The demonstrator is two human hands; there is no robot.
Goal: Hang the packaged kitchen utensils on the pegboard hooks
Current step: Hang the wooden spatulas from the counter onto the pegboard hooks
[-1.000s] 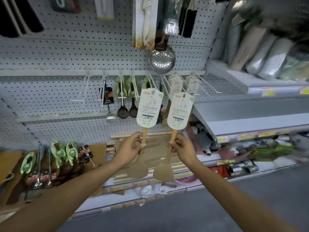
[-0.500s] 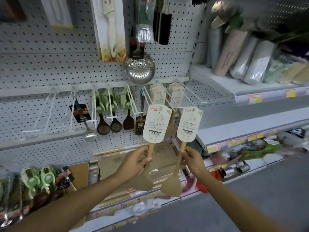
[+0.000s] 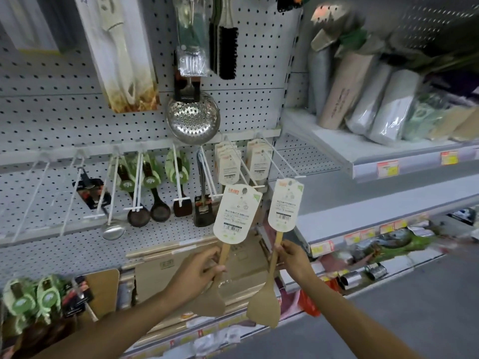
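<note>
Both spatulas lifted nearer hooks since a second ago — I note left hand, right hand each pinching a handle.

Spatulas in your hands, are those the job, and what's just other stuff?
For the job:
left hand gripping a spatula
right hand gripping the other spatula
the hooks

Just hanging about:
strainer
brush
dark spoons
</note>
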